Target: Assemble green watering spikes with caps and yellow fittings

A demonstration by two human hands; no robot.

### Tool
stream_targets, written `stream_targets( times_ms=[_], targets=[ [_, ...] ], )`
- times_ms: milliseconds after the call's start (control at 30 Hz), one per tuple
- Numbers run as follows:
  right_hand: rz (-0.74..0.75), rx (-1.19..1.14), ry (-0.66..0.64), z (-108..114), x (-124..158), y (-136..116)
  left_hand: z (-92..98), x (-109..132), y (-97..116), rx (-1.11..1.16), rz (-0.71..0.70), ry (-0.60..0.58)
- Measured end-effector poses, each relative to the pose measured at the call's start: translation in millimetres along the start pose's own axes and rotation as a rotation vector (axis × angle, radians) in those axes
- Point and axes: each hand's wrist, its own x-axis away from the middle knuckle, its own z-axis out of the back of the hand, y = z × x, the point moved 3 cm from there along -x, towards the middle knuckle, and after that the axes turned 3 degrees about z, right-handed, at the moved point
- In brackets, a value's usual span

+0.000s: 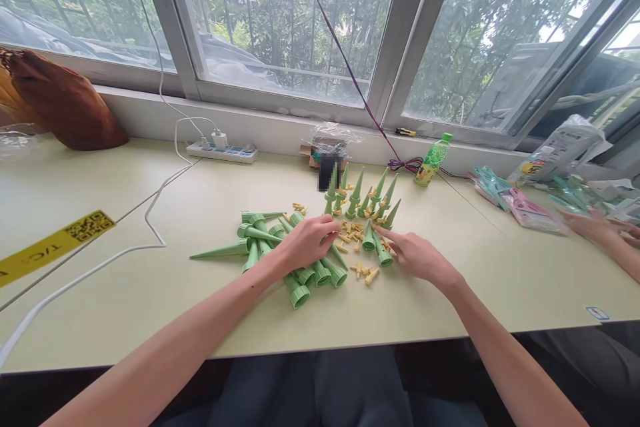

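My left hand [320, 239] is pinched just above a small pile of yellow plastic valves [354, 230]; what its fingertips hold, if anything, is hidden. My right hand [420, 257] has its index finger stretched over a green watering spike [384, 255], its other fingers curled against the spike's side. Another green spike [369, 240] lies beside it, its open socket facing me. Behind the pile, several green spikes [355, 200] stand point up with yellow valves on them. Under and left of my left forearm lies a heap of green spikes [257, 233] without visible valves.
More yellow valves [369, 273] lie nearer the table's front edge. A power strip [223, 152] with a white cable, a green drink bottle [433, 160] and bagged items [533, 210] line the back. Another person's hands [597, 230] are at the far right.
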Motion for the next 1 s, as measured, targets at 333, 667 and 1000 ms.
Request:
stream_targets(
  times_ms=[333, 667, 1000],
  targets=[
    [-0.030, 0.066, 0.029, -11.0, -13.3, 8.0, 0.3, 0.4, 0.3, -0.001, 0.004, -0.003],
    [0.046, -0.130, 0.053, -4.7, -13.7, 1.8, 0.7, 0.2, 1.2, -0.007, 0.001, -0.001],
    [0.159, -0.273, 0.068, -2.8, -15.2, -11.4, 0.5, 0.5, 1.0, -0.009, 0.003, 0.000]
  ],
)
